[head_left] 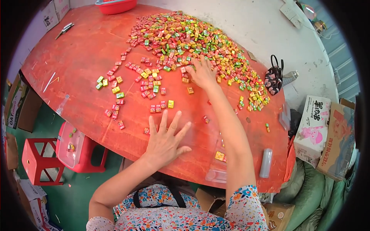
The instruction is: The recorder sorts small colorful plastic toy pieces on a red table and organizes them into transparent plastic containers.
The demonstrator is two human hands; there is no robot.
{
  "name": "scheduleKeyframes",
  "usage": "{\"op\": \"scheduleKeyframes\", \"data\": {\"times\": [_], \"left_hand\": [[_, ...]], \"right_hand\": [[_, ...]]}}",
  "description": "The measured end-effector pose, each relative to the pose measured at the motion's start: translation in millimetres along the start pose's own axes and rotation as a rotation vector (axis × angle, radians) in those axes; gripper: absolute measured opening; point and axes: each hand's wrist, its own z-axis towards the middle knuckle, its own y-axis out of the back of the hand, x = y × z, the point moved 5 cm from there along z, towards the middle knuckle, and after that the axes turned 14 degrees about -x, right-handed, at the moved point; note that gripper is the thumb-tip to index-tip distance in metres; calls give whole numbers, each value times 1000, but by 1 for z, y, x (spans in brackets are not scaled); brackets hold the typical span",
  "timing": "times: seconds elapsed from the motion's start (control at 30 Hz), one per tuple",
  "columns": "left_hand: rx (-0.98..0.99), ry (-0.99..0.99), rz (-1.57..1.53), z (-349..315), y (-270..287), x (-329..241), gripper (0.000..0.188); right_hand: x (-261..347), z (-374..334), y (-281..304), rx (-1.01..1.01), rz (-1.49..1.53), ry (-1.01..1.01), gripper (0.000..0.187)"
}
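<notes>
A large heap of small wrapped candy packs (185,34) in red, yellow, green and orange covers the far part of the red table (88,57). My right hand (202,73) reaches to the heap's near edge with its fingers apart, and an orange pack (185,80) lies beside it. Above the near side of the table my left hand (165,136) is spread open and holds nothing. Just beyond its fingertips are several red packs (158,109) and a yellow pack (170,104). Looser packs (148,82) lie between the heap and my left hand.
Partly hidden by my right forearm, a transparent plastic box (216,175) sits at the table's near edge. A transparent cylinder (266,163) and a patterned bag (273,79) are on the right. A red basin (115,7) stands far back; red stools (40,159) are at lower left.
</notes>
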Motion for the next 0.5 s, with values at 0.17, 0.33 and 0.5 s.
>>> {"op": "scheduleKeyframes", "data": {"times": [0.17, 0.33, 0.5], "left_hand": [[-20, -5, 188, 16, -17, 33, 73], [-47, -60, 238, 19, 0, 79, 70], [-65, 100, 9, 10, 14, 78, 66]], "right_hand": [[-12, -17, -21, 104, -47, -46, 56], [43, -103, 17, 152, 106, 226, 49], [80, -183, 53, 275, 272, 458, 64]]}}
